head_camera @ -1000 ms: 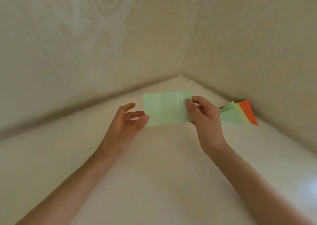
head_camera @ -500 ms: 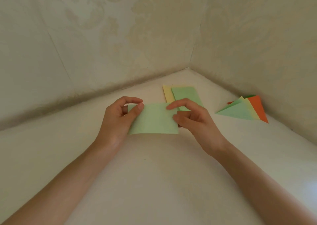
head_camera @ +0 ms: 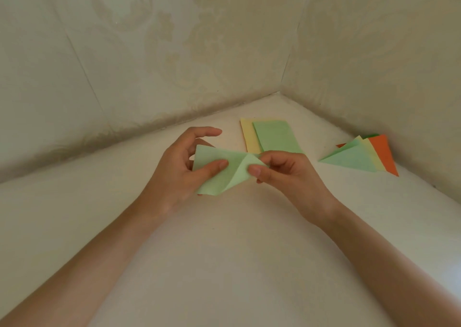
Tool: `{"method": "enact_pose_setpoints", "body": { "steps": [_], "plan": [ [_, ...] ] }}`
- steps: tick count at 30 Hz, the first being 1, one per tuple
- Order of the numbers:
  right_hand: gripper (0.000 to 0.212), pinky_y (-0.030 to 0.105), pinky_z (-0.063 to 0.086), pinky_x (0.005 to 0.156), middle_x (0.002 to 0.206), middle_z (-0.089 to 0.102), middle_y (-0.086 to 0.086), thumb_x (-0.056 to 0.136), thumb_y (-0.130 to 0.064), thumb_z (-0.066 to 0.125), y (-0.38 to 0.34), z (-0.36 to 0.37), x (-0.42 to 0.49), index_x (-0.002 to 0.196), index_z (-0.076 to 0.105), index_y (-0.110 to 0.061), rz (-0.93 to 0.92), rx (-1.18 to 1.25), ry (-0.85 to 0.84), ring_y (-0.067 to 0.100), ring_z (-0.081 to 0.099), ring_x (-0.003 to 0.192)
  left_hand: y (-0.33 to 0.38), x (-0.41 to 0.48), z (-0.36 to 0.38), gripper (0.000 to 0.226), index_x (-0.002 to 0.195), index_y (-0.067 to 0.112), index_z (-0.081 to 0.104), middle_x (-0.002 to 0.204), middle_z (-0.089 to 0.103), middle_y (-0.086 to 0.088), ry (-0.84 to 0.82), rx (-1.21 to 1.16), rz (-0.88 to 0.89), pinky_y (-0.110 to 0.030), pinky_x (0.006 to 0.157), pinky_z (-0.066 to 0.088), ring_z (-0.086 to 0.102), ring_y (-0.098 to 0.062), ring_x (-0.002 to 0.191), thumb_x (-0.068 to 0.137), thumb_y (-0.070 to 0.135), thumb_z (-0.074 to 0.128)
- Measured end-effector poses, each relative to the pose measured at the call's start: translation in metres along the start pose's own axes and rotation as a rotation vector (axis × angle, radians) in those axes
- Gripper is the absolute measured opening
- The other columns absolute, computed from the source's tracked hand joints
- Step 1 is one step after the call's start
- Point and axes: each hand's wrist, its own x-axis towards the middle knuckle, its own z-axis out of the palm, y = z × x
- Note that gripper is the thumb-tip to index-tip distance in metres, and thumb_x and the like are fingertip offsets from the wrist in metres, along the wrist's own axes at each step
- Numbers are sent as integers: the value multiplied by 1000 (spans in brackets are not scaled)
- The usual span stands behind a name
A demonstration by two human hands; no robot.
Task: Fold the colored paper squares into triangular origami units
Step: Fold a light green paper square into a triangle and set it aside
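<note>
A light green paper (head_camera: 222, 174) is held above the white surface between both hands. My left hand (head_camera: 179, 169) grips its left part, thumb on the front face. My right hand (head_camera: 287, 174) pinches the paper's right corner, which is folded down along a diagonal crease. Behind the hands lie flat a green paper (head_camera: 277, 137) on top of a yellow paper (head_camera: 248, 137). At the right sits a fanned stack of folded triangles (head_camera: 354, 158), green on top, then yellow and orange.
The white surface (head_camera: 224, 264) meets two patterned beige walls (head_camera: 174, 52) in a corner behind the papers. The triangle stack lies close to the right wall.
The flat green rectangle now has its right corner folded down diagonally by my right hand. My left thumb has shifted onto the paper's front. The camera has tilted down slightly.
</note>
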Motion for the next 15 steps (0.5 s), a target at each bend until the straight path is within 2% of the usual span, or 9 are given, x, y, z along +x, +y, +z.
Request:
{"method": "enact_pose_setpoints", "body": {
  "steps": [3, 5, 8, 11, 15],
  "plan": [
    [23, 32, 37, 65, 64, 56, 5, 68, -27, 76, -1, 2, 0, 67, 61, -10, 21, 3, 65, 19, 45, 65, -2, 0, -1, 37, 103, 34, 60, 74, 59, 15, -34, 39, 15, -18, 50, 46, 56, -3, 58, 75, 14, 75],
    [27, 36, 32, 62, 66, 51, 12, 68, -26, 81, 0, 3, 0, 66, 60, -10, 51, -18, 45, 22, 40, 64, -3, 0, -2, 28, 96, 35, 65, 77, 61, 15, -95, 72, 19, -16, 56, 46, 57, -3, 64, 75, 21, 76],
    [20, 35, 26, 58, 70, 47, 11, 73, -21, 79, 0, 4, 0, 65, 61, -20, 83, -73, 7, 22, 35, 64, -2, -2, -3, 13, 87, 35, 69, 82, 66, 13, -176, 121, 9, -18, 63, 46, 59, -5, 73, 78, 28, 64],
    [19, 30, 26, 55, 70, 48, 11, 76, -17, 76, 1, 5, -1, 65, 61, -20, 81, -95, 0, 20, 35, 63, -1, -4, -2, 11, 87, 32, 70, 86, 67, 14, -219, 113, 10, -17, 64, 47, 61, -4, 75, 78, 27, 66],
    [18, 33, 25, 56, 70, 48, 12, 76, -21, 77, -1, 6, -3, 68, 61, -18, 67, -96, -11, 21, 34, 63, -2, -4, 1, 17, 91, 33, 69, 89, 68, 18, -239, 180, 47, -13, 69, 46, 63, 0, 80, 76, 26, 73]
  ]
}}
